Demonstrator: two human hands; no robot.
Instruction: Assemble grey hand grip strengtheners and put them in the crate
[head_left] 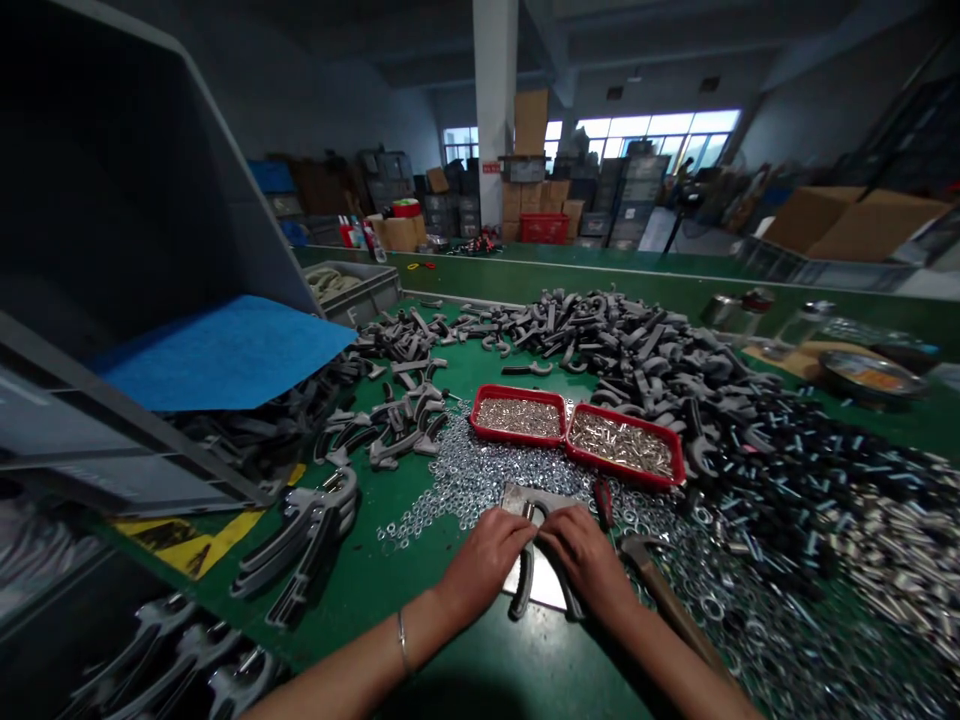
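Observation:
My left hand [491, 555] and my right hand [586, 555] meet over a small metal plate [541, 590] on the green table [480, 660]. Both hands are closed on a grey curved clamp part [523, 590] that lies on the plate, its two legs pointing toward me. A small bright fastener shows between my fingertips. A hammer [660, 585] with a wooden handle lies just right of my right hand.
Two red trays [517, 415] [622, 445] of small metal parts sit beyond the hands, with loose washers [450, 480] spread around. Piles of grey clamp parts [637, 350] and bolts [862, 520] cover the right. A tipped grey bin [135, 300] stands at left.

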